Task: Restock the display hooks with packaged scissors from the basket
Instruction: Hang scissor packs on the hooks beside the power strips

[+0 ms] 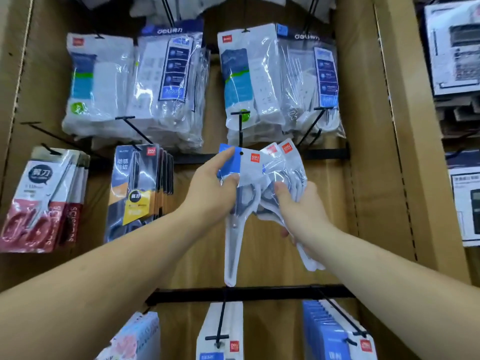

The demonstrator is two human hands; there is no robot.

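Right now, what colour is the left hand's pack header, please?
Header: blue and white, red logo; head view.

Top row: blurred white bags [168, 9] cut off by the upper edge; contents cannot be told. Right hand [301, 211]: most fingers hidden behind the fanned bundle of clear-plastic scissor packs [288, 165] it grips; pack count uncertain. Left hand [210, 190]: covers the left side of the blue-and-white carded scissor pack [249, 167] it pinches. Small print on the clear bags of white power strips [166, 81] unreadable. Grey boxed goods [452, 48] run past the right edge. The flower-printed pack [137, 336], white carded pack [207, 331] and blue carded packs [327, 336] run past the bottom.
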